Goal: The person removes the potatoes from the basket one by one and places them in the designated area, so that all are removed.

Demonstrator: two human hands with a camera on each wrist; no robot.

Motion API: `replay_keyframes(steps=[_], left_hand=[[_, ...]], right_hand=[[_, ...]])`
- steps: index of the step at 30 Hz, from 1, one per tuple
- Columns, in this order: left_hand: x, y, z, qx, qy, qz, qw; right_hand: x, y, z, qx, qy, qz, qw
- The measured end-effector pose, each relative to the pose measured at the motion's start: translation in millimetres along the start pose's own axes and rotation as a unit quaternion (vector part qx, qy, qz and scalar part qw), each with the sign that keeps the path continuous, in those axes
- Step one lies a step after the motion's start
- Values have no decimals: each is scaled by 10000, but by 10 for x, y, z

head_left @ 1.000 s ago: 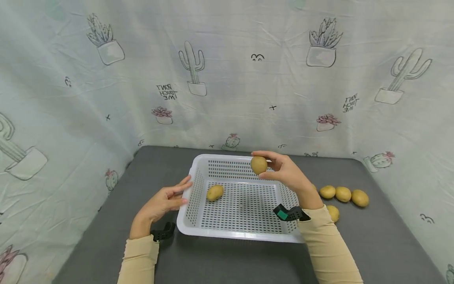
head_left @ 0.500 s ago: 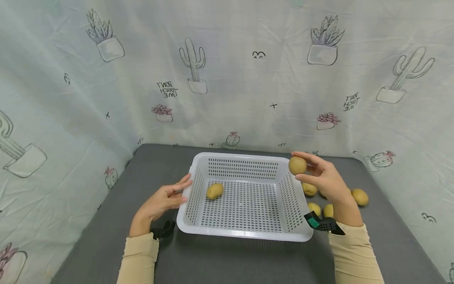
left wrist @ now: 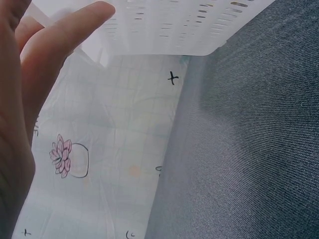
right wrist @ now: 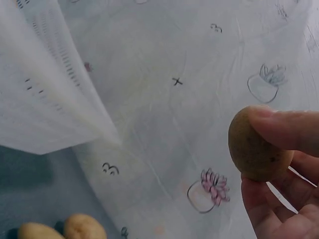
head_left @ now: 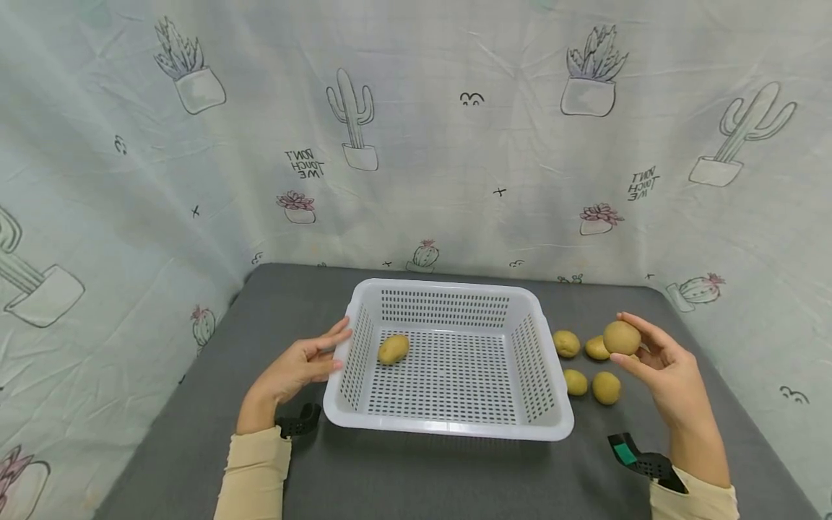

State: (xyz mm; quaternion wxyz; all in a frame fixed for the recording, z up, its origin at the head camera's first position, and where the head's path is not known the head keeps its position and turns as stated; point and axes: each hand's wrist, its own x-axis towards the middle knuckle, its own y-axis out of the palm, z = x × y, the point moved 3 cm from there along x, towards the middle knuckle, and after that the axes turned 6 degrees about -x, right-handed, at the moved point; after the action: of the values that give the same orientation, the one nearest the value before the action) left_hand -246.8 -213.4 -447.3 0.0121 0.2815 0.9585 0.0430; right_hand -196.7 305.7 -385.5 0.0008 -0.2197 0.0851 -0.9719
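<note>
From the head view, a white plastic basket (head_left: 448, 361) with slotted walls and floor is sitting in the middle of the dark grey cloth surface (head_left: 416, 484). One oval, yellow-brown potato (head_left: 393, 349) is lying inside it near the left wall. The left hand (head_left: 295, 372) is resting against the basket's left rim with its fingers loosely straight, gripping nothing. To the right of the basket, the right hand (head_left: 663, 368) is hovering above the surface, its fingers and thumb pinching a round potato (head_left: 621, 337) held up in the air. Below and to the left of it, four loose potatoes (head_left: 588, 365) are lying on the surface between the basket's right wall and the hand, close together. A pale curtain (head_left: 416, 144) printed with cacti and potted plants is hanging behind and to both sides. Beige sleeves and black wrist straps are showing at the near edge.

From the left wrist view, the fingers (left wrist: 60, 40) are lying straight against the smooth white rim of the basket (left wrist: 189, 30), with the ribbed grey surface (left wrist: 249, 159) below.

From the right wrist view, the thumb and fingers (right wrist: 286, 129) are clamping the dull, speckled potato (right wrist: 255, 145); the basket's wall (right wrist: 45, 94) is looming blurred at the left, and two potatoes (right wrist: 65, 229) are lying at the bottom edge.
</note>
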Motion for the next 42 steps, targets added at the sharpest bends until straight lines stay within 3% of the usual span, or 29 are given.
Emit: replay_keyframes(steps=[9,14,20,27,30,32,36,42], left_hand=[[5,-4,4,-25,6,-26,10000],[12,-5,-5,-15,-37,-32,10000],[24,-6,-26,22,-43,-90,9999],[20,-5,-31,68,-61,-107,9999],[10,-4,-37,95,-68,-134,9998],[4,-2,-39,84,-65,-130,9999],[-2,0,-28,40,-50,-103,9999],[-4,3,-26,38,-53,-122,9999]], right_hand=[[-225,-122,-218,1313,-469,-63,9902],[-309,-188,-369,1535,-484,-38,9870],[-395,-267,-594,1582,-51,-608,9855],[-533,-389,-913,1827,554,-1118,9752],[-578,-436,-1044,1335,991,-1242,9782],[-614,-460,-1114,725,1532,-1292,9770],[-676,-484,-1187,-331,2407,-1246,9620],[-715,-490,-1216,-1210,2816,-1097,9455]])
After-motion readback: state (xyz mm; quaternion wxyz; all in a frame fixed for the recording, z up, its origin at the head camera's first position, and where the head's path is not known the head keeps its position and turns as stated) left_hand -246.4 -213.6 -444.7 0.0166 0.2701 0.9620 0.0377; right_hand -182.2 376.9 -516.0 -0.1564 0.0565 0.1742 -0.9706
